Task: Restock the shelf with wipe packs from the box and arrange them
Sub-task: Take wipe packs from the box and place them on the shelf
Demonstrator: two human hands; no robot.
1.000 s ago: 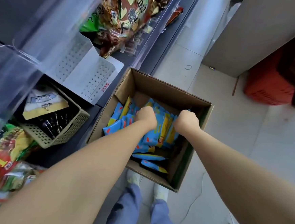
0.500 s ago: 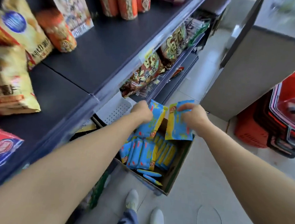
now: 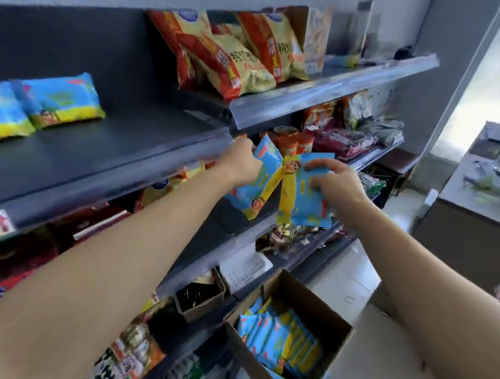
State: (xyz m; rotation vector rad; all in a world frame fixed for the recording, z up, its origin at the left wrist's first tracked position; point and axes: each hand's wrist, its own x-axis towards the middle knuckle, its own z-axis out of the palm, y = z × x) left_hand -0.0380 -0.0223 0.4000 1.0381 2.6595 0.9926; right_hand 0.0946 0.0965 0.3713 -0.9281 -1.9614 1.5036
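Note:
My left hand [image 3: 242,165] grips a blue and yellow wipe pack [image 3: 258,187] just in front of the edge of the dark shelf [image 3: 101,159]. Beside it my right hand [image 3: 334,181] holds a second wipe pack [image 3: 304,205] of the same kind; the two packs nearly touch. Two more wipe packs [image 3: 61,99] lie at the left end of that shelf. Low on the floor stands the open cardboard box [image 3: 332,339] with several wipe packs [image 3: 279,338] standing inside.
Red and yellow snack bags [image 3: 238,56] fill the shelf above on the right. Lower shelves carry snacks, a small basket [image 3: 201,299] and a white perforated divider [image 3: 245,269]. A grey counter [image 3: 478,204] stands to the right across the tiled floor.
Both hands took a pack each out of the box and lifted them to shelf height. The view swung up from the box to the shelves.

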